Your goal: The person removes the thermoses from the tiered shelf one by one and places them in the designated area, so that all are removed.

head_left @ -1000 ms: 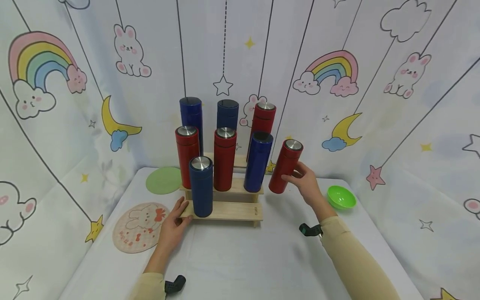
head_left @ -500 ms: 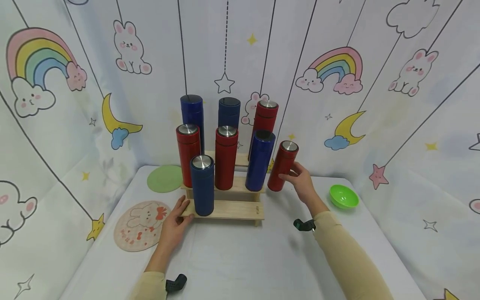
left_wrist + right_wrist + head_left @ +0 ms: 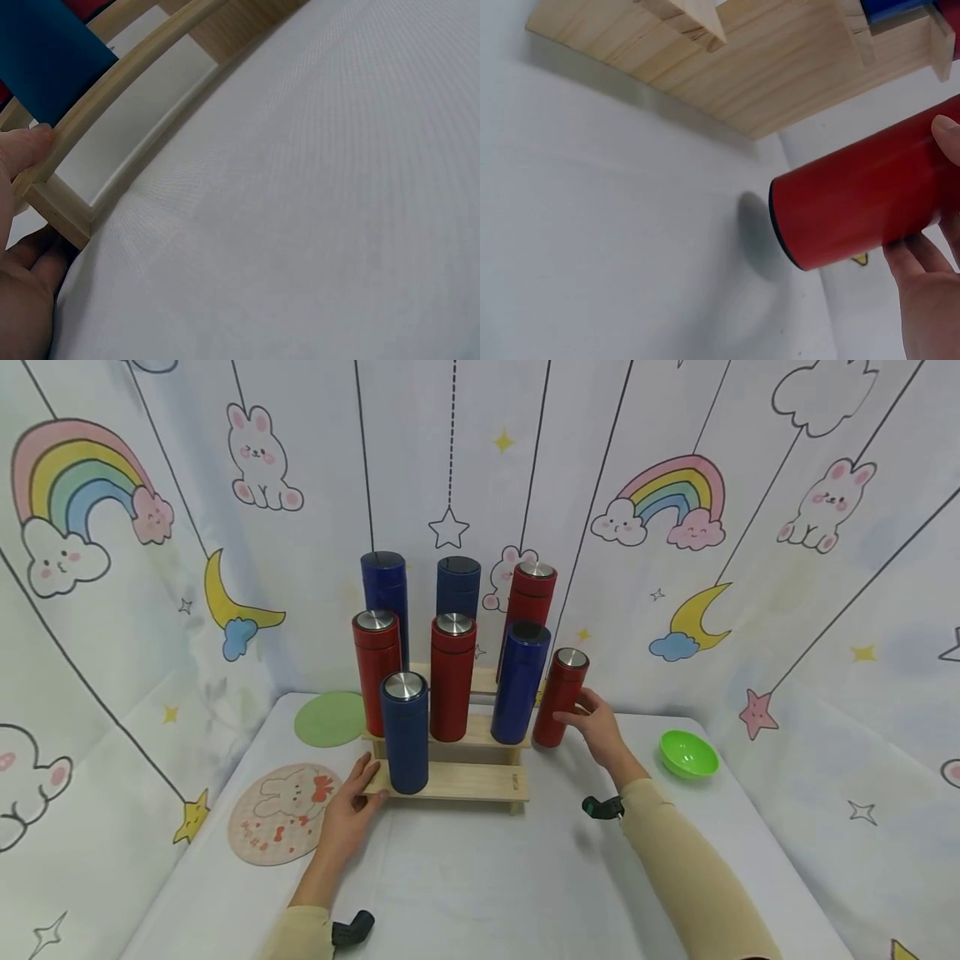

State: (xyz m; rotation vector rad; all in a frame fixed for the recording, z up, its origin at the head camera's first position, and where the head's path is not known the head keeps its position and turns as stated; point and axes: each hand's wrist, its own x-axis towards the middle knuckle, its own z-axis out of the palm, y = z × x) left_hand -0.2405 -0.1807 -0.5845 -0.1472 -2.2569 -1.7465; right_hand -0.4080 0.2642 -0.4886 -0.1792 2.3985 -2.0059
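My right hand grips a red thermos flask with a silver lid, just right of the stepped wooden rack. In the right wrist view the red flask is off the table, its shadow showing below its base. My left hand grips the left end of the rack's lowest step; in the left wrist view the thumb lies on the step's edge and the other fingers reach behind the side piece. On the lowest step, close to that hand, stands a dark blue flask.
The middle step carries two red flasks, one of them the middle flask, and a glossy blue flask. Behind stand two blue flasks and a red flask. A green mat, a rabbit mat and a green bowl lie about.
My right hand has moved left toward the rack with the red flask, which now stands more upright and a little lower. The left hand stays on the rack.
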